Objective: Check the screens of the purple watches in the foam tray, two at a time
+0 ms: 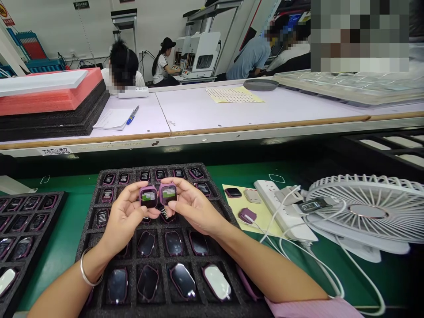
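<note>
Above a black foam tray (132, 238), my left hand (127, 212) pinches a purple smartwatch (148, 197) by its sides. Close beside it, my right hand (192, 205) grips a second purple smartwatch (168, 194), thumb at its lower edge. Both screens face me, lit with a green band. The tray's compartments hold many purple-edged watches, some showing white text, others dark. One pale-faced watch (217, 282) lies in the front row. My hands and forearms hide part of the tray.
Another foam tray of watches (28, 221) is at left. To the right are a yellow sheet (232, 204) with small parts, a white power strip (281, 207), loose cables and a white fan (364, 212). A raised shelf (188, 106) crosses behind; several people sit beyond it.
</note>
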A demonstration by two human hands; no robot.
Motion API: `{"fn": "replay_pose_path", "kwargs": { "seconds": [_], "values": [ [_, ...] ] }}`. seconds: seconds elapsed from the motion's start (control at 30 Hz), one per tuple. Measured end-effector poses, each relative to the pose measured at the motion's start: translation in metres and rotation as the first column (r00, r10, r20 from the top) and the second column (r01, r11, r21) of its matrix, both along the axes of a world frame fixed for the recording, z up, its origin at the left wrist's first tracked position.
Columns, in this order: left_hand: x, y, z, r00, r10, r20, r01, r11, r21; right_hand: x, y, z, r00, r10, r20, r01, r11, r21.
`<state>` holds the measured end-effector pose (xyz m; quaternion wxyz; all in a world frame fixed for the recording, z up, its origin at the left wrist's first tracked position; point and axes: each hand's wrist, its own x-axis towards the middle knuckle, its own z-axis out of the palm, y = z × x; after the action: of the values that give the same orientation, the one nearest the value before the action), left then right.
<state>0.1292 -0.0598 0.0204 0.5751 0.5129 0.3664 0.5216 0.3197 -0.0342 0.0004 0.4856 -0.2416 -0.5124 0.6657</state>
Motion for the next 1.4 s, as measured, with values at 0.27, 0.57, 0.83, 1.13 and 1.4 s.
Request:
{"fn": "replay_pose_path", "kwargs": {
  "seconds": [0.27,0.57,0.83,1.13,1.4],
  "values": [
    [0.005,0.001,-0.001,0.999,0.03,-0.023,-0.032,0.997,-0.066,-0.002,0.002,-0.002,0.999,-0.042,0.021,0.043,0.999,-0.029],
    [0.002,0.004,-0.003,0.999,0.033,0.016,-0.032,0.998,-0.054,-0.003,0.003,-0.003,1.0,-0.026,-0.006,0.026,1.0,-0.012],
    [0.002,0.006,-0.001,0.999,0.042,0.034,-0.04,0.998,-0.058,-0.006,0.006,0.0,0.999,-0.032,-0.041,0.031,0.999,-0.022],
    [0.0,0.04,0.06,0.996,0.049,0.071,-0.053,0.997,0.052,-0.011,0.045,0.059,0.997,-0.012,-0.073,0.016,0.998,0.056],
    [0.006,0.078,0.139,0.988,0.098,0.121,-0.133,0.935,0.328,-0.02,0.086,0.146,0.99,-0.053,-0.132,0.093,0.941,0.325]
  ]
}}
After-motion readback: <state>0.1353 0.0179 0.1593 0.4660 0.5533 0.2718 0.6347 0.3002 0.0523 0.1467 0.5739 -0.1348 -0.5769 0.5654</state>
